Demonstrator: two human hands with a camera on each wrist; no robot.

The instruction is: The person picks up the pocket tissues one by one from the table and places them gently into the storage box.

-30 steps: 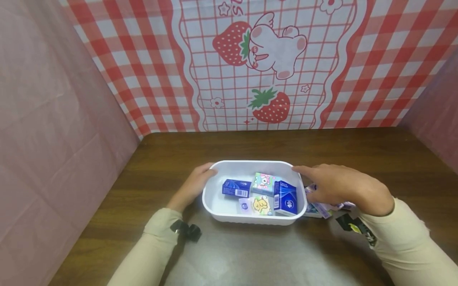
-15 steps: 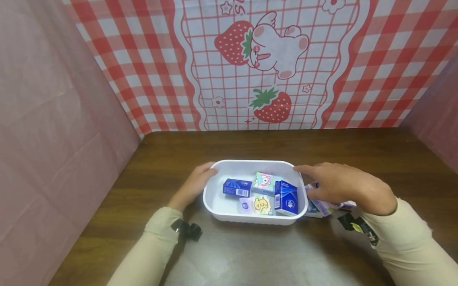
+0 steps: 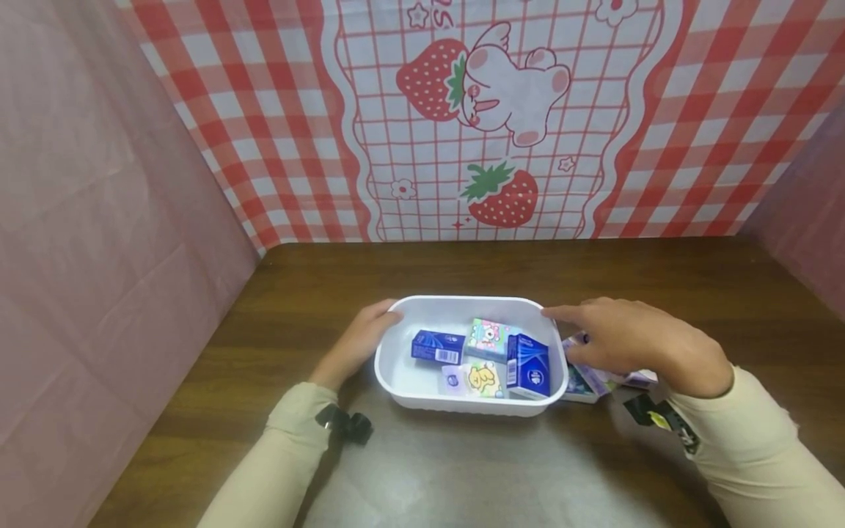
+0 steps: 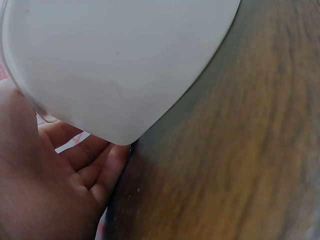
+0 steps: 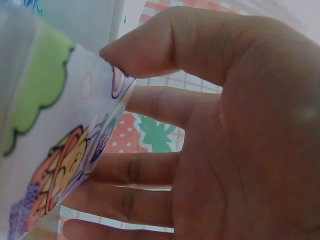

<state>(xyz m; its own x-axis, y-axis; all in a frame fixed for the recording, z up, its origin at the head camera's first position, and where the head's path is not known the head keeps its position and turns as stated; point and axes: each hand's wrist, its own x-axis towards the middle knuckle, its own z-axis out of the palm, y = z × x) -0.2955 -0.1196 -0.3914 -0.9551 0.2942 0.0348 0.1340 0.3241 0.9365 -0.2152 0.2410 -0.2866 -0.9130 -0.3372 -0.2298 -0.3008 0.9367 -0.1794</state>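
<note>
A white plastic basin [image 3: 396,385] sits on the table with several small tissue packs inside: a blue pack [image 3: 437,347] at left, another blue pack [image 3: 528,365] leaning at right, a green-pink cartoon pack [image 3: 487,337] and a yellow-bear cartoon pack [image 3: 480,379]. My left hand [image 3: 356,339] grips the basin's left end, thumb over the rim, fingers outside. At the right end, my right hand [image 3: 637,341] reaches a straight index finger to the rim, thumb spread apart. Purple cartoon packs [image 3: 597,385] lie under it; the right wrist view shows one [image 5: 60,125] covering some fingertips.
The brown wooden table [image 3: 317,271] ends at a red checked strawberry cloth [image 3: 502,194] at the back. A pink cloth [image 3: 132,220] hangs at the left and another pink cloth [image 3: 802,183] at the right. Dark wrist straps [image 3: 346,425] sit at both cuffs.
The view has shifted very slightly. Both hands, the basin and the packs stay where they were.
</note>
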